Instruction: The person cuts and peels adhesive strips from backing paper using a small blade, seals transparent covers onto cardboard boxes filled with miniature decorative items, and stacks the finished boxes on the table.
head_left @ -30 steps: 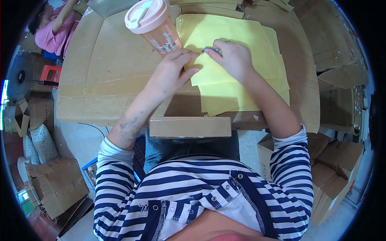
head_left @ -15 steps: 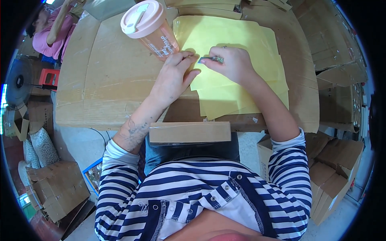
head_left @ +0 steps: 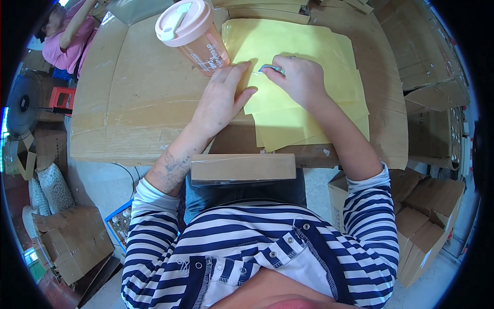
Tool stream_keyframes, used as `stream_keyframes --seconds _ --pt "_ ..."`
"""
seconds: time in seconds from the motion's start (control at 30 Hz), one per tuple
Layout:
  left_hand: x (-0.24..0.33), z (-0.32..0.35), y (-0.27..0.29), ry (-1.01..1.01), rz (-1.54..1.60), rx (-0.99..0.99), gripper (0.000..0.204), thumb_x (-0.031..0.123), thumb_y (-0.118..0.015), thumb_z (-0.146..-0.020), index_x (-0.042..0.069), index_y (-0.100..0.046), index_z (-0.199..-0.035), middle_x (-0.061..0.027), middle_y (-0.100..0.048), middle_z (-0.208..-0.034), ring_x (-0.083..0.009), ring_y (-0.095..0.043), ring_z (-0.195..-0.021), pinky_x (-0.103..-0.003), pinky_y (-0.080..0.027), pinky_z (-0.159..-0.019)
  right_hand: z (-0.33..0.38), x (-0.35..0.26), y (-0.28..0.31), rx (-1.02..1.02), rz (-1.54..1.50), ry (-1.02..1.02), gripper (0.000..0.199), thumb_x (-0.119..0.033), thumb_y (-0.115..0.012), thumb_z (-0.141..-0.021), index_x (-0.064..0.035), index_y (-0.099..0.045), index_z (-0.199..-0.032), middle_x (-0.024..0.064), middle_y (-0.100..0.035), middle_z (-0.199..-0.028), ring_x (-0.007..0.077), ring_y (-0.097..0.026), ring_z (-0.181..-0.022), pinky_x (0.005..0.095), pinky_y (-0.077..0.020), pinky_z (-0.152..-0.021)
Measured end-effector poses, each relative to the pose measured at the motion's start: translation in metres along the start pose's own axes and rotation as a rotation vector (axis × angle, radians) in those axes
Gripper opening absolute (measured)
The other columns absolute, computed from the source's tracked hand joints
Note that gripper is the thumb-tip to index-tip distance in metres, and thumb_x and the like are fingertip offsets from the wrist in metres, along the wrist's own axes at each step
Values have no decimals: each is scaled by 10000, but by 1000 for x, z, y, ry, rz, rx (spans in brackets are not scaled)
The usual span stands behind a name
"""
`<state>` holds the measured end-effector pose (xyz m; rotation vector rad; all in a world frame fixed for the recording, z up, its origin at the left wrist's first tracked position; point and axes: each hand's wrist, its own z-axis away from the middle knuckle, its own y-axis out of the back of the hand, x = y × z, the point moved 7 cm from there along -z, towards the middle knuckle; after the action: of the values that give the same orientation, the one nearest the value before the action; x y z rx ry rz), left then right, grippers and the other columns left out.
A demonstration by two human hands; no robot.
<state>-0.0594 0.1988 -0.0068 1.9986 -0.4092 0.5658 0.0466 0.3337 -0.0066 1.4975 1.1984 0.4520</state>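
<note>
A stack of yellow sheets (head_left: 293, 46) lies on the cardboard-covered table. My left hand (head_left: 221, 98) rests at the stack's left edge, fingers stretched out and thumb apart, nothing held in it. Above the sheets, a small thin tool with a blue-grey tip (head_left: 271, 68) is pinched in my right hand (head_left: 302, 81); its exact kind is too small to make out. A little pale mark shows on the yellow sheet just below that tip. Close beyond my left fingers stands a tall peach cup (head_left: 198, 49) with a pink lid.
A long narrow cardboard box (head_left: 243, 168) sits at the table's near edge, in front of my body. Cardboard boxes (head_left: 427, 221) stand at the right. To the left are a fan (head_left: 25, 103), a red stool (head_left: 63, 99) and a person in pink (head_left: 64, 46).
My right hand has shifted slightly right and up with the small tool, away from my left fingers. My left hand stays almost in place, with its fingers a little straighter.
</note>
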Motion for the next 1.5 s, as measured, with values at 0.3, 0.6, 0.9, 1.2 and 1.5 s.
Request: stream_keyframes --seconds 0.3,0.6,0.9,1.2,1.5 --pt "3 -1 -3 -32 -16 -78 496 167 -704 -906 55 -537 -1360 -179 -633 -1145 -341 -561 -1106 -438 -463 -973 0 4 -5 -115 -80 -72 394 -499 -725 -847 -110 -687 -796 84 -634 -649 285 -636 -612 397 -474 -565" --pt "2 -7 -2 -121 -20 -4 482 96 -676 -882 63 -540 -1342 -141 -661 -1012 -327 -594 -1034 -433 -483 -939 -1 7 1 -122 -227 -98 399 -502 -718 -851 -105 -688 -814 90 -635 -674 286 -634 -645 393 -476 -599" --pt "2 -10 -1 -113 -59 -23 487 62 -710 -859 101 -564 -1323 -103 -671 -991 -310 -645 -973 -421 -521 -871 2 3 -6 -151 -55 -21 412 -468 -663 -885 -81 -648 -743 97 -650 -664 298 -642 -639 424 -482 -590" --pt "25 -9 42 -130 26 11 460 14 -708 -877 97 -591 -1314 -66 -678 -892 -176 -680 -820 -305 -544 -741 -1 0 -5 -125 -24 22 425 -516 -654 -881 -111 -654 -756 98 -655 -673 309 -657 -664 444 -482 -581" --pt "68 39 56 443 776 -690 598 -34 -709 -872 60 -481 -1417 -17 -658 -899 -65 -644 -819 -192 -498 -682 0 3 -6 -140 27 1 467 -564 -641 -880 -113 -662 -765 75 -657 -679 295 -651 -664 435 -475 -584"
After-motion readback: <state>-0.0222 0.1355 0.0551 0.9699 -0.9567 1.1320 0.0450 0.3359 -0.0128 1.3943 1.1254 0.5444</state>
